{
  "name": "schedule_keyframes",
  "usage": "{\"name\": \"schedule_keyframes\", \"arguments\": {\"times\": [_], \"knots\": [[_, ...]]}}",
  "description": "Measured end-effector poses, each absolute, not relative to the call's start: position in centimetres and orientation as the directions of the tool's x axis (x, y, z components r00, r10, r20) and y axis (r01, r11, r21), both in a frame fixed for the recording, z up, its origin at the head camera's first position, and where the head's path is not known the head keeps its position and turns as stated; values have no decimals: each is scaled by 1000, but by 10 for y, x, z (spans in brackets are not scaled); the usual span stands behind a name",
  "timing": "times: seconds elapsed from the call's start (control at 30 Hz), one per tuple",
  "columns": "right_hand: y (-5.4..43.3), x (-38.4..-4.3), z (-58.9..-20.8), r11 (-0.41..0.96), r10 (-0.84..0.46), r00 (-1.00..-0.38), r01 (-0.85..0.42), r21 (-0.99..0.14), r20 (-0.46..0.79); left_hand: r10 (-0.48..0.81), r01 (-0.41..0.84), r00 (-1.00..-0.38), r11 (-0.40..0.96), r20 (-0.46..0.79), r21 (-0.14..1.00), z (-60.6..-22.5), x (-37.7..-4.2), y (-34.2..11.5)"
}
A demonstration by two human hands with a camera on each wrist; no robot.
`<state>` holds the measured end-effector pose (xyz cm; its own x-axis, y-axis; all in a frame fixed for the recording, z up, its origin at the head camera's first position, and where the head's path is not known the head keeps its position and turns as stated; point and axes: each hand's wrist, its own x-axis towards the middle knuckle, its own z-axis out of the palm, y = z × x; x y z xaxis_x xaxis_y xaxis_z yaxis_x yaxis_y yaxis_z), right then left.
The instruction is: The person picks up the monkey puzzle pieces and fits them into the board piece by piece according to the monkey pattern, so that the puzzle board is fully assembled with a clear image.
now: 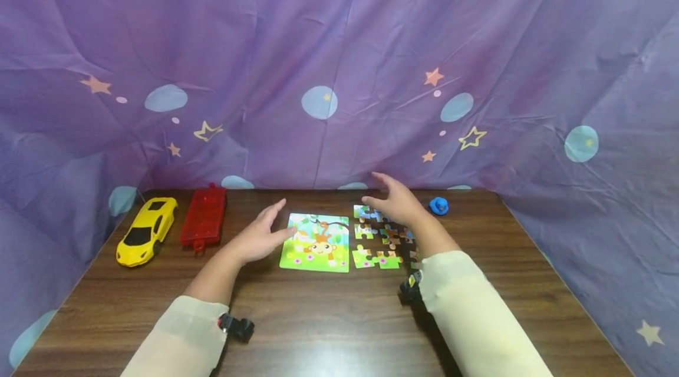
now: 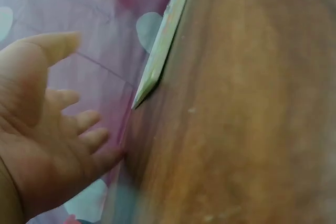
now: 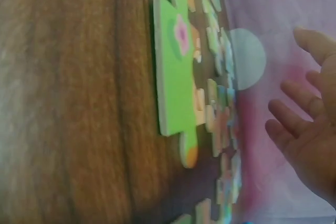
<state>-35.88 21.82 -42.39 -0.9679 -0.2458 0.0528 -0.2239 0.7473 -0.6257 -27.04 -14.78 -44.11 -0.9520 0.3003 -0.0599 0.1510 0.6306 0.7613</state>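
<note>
In the head view's lower centre lies the monkey board (image 1: 316,250); my left grip (image 1: 258,238), fingers spread and holding nothing, seems to overlap its left edge there, yet the left wrist view shows a gap between. My right grip (image 1: 400,203), likewise spread and empty, is above the puzzle pieces (image 1: 390,234), whose pale sides only the right wrist view shows

Bright prints set on a brown, wood-grained bench (image 1: 313,312) and backed by purple cloth (image 1: 276,47).
The picture board (image 1: 316,250) is printed with an orange-brown monkey over green ground and pale blue; green, blue, orange and pink are repeated across the puzzle pieces (image 1: 389,237). The black-windowed car (image 1: 147,232) is coloured yellow, the plastic tray (image 1: 204,218) red, the small toy (image 1: 438,206) blue. The cloth is patterned with stars and pale-blue circles.
</note>
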Motion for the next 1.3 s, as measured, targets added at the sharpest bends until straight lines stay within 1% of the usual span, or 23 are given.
{"name": "schedule_keyframes", "arguments": {"times": [0.23, 0.5, 0.67, 0.83, 1.13, 1.3], "knots": [[217, -366, -436, 721, -315, -949, -225, -655, -21, 407, 209, -905, 682, -126, 701, -448, -271, -153], [213, -371, -439, 756, -360, -928, -229, -613, -97, 472, 265, -863, 726, -179, 635, -449, -270, -154], [209, -370, -437, 795, -339, -929, -201, -572, -145, 470, 273, -860, 753, -198, 598, -451, -268, -152], [208, -371, -439, 825, -330, -932, -208, -525, -150, 461, 269, -863, 768, -209, 581, -451, -266, -149], [202, -373, -437, 866, -321, -926, -202, -457, -198, 450, 270, -869, 780, -206, 564, -450, -263, -151], [199, -374, -436, 873, -314, -924, -190, -448, -219, 444, 270, -872, 789, -207, 552, -451, -263, -152]]}}
